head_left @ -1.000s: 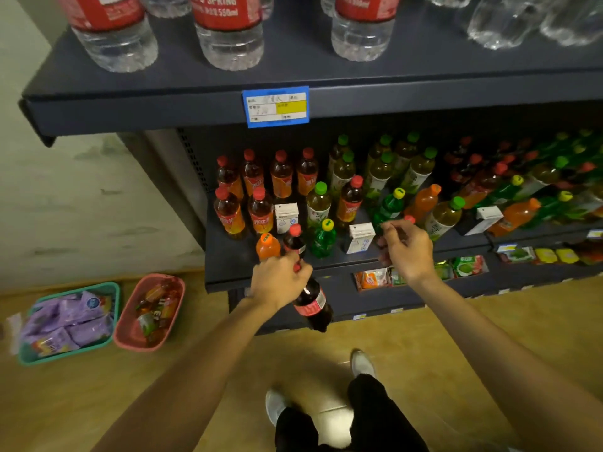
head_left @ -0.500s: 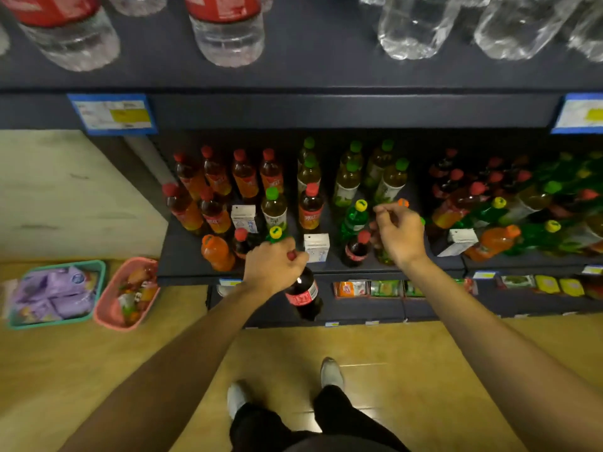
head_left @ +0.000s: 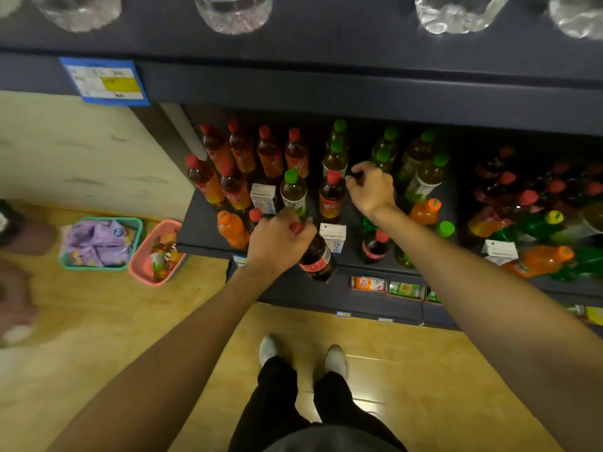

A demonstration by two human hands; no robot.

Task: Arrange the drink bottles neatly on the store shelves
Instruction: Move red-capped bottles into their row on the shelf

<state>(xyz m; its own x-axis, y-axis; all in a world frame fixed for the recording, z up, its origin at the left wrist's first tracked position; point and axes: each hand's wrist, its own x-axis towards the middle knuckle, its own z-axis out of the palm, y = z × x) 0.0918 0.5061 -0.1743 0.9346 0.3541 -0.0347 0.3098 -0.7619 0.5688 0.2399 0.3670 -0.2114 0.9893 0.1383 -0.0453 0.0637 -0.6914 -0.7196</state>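
Two hands show: the left hand [head_left: 277, 241] grips one cola bottle [head_left: 317, 259] by its neck, and the right hand [head_left: 372, 187] reaches among the far bottles. A second cola bottle [head_left: 375, 246] stands near the shelf's edge. Three white cartons [head_left: 262, 197] are visible. At the far left stand about seven red-capped tea bottles [head_left: 269, 151]. Two baskets sit on the floor at left: one green basket [head_left: 135, 223] and one pink basket [head_left: 140, 256]. Two white shoes [head_left: 269, 349] show below. Four clear bottle bases [head_left: 233, 11] line the top shelf.

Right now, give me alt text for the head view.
The left hand grips a dark, red-capped cola bottle by its neck at the dark shelf edge; the right hand reaches among upright tea bottles.
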